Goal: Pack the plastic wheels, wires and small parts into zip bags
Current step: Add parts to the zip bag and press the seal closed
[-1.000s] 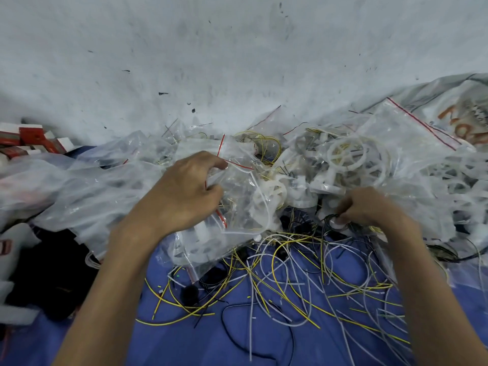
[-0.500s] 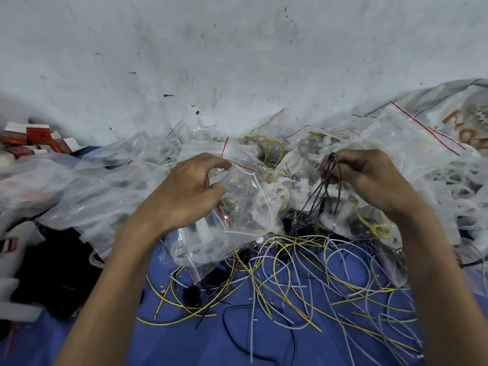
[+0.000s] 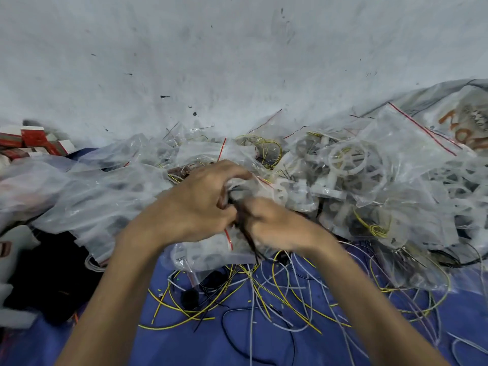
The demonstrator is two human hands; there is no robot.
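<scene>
head — left hand (image 3: 195, 202) grips zip bag (image 3: 208, 256), right hand (image 3: 274, 225) wires (image 3: 249, 240) — touching.

Yellow, white and black wires (image 3: 266, 294) on a blue sheet (image 3: 184, 344); clear bags (image 3: 396, 143) with red strips; white wheels (image 3: 347, 158); red boxes (image 3: 34, 141) far left.

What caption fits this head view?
Left hand grips a zip bag; right hand holds dark wires at its mouth, above loose wires.

A pale grey stained wall (image 3: 237, 62) fills the twelve o'clock side. At nine o'clock lie red and white boxes (image 3: 34, 141). At two o'clock a sack with orange letters (image 3: 462, 122). A blue surface (image 3: 184, 344) at six o'clock, and a black bundle (image 3: 50, 273) at eight.
</scene>
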